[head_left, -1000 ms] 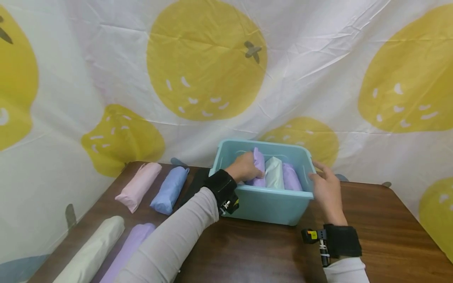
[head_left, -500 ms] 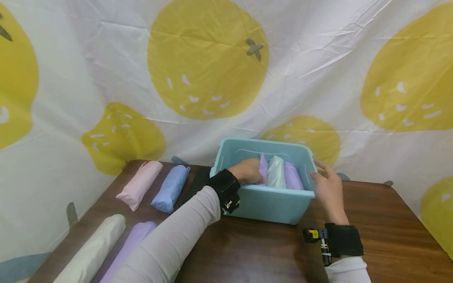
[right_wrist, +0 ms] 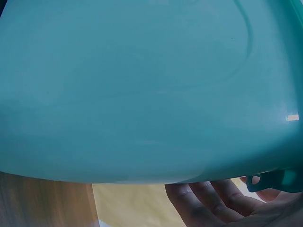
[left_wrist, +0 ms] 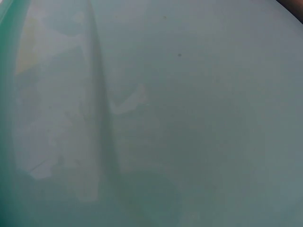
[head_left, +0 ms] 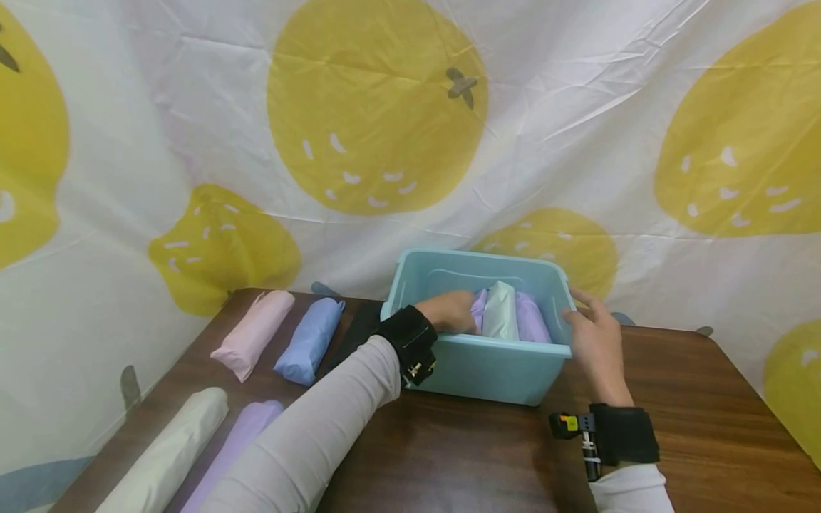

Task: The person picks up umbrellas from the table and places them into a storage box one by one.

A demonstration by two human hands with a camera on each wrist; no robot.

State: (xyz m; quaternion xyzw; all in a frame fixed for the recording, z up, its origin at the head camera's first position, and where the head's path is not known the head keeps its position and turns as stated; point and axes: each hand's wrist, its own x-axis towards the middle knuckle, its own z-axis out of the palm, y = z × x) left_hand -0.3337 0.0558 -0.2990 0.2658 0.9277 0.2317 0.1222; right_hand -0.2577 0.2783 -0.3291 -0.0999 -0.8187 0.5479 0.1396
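A light-blue plastic bin (head_left: 484, 370) stands near the back edge of the table. My left hand (head_left: 451, 311) reaches inside it and holds a purple wrapped roll (head_left: 478, 308), its fingertips partly hidden. Right of that roll, a pale green wrapped roll (head_left: 500, 312) and a second purple roll (head_left: 530, 318) sit side by side. My right hand (head_left: 596, 349) grips the bin's right end at the rim. In the right wrist view, several fingers (right_wrist: 203, 198) of this hand show beyond the bin's wall (right_wrist: 142, 118). Only bin wall (left_wrist: 199, 132) fills most of the left wrist view.
On the table's left lie a pink roll (head_left: 253, 333), a blue roll (head_left: 311, 342), a long pale green roll (head_left: 169, 449) and a long purple roll (head_left: 237, 449) partly behind the left sleeve. A black item (head_left: 359, 331) lies beside the bin. A fruit-print cloth (head_left: 378, 107) hangs behind.
My left hand has lowered the purple roll deeper into the bin, beside the pale green one. My right hand keeps its grip on the bin's end.
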